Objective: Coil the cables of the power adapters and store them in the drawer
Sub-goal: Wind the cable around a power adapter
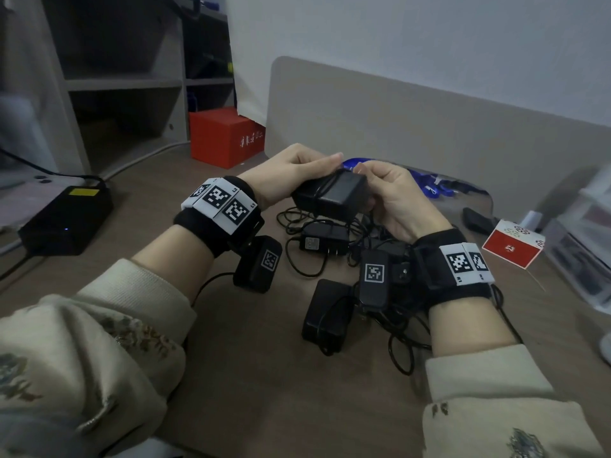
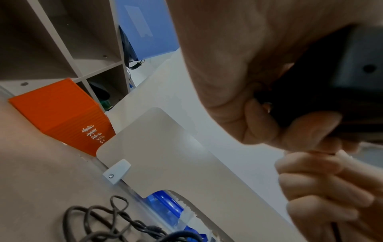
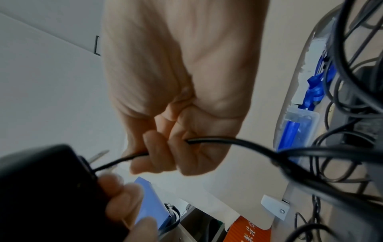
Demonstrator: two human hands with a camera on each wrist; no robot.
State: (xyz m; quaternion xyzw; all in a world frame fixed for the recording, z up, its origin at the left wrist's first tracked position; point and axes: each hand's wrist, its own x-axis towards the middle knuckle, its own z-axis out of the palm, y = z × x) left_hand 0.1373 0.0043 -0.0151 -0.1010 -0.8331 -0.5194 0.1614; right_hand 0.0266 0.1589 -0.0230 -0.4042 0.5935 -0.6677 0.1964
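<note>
Black plastic fills the middle of the head view: a power adapter (image 1: 332, 193) is held up above the brown counter (image 1: 264, 375), between both hands. The left hand (image 1: 291, 173) wraps its grip around the adapter's left end, fingers curled over the top. The right hand (image 1: 393, 196) sits at the adapter's right end with its fingers curled in; a thin black cable (image 1: 322, 188) crosses the top of the adapter. Below the hands, more adapters (image 1: 325, 312) and loose tangled cords (image 1: 401, 345) lie on the counter. A red box (image 1: 221, 137) stands at the far left edge of the counter beside a beige partition (image 1: 429, 127), and a black power brick (image 1: 62, 219) rests to the left. The drawer cannot be made out with certainty in this view.

From the left wrist, the left hand (image 2: 248, 81) is closed around the dark adapter body (image 2: 331, 81), with the right hand's fingers (image 2: 315, 188) just beside it. Cords (image 2: 107, 217) lie on the counter below, near the orange-red box (image 2: 62, 117).

From the right wrist, the right hand (image 3: 182, 98) pinches the black cable (image 3: 217, 140) in its closed grip; the cable runs on to the adapter (image 3: 45, 188), which the left hand's fingertips (image 3: 122, 196) hold.
</note>
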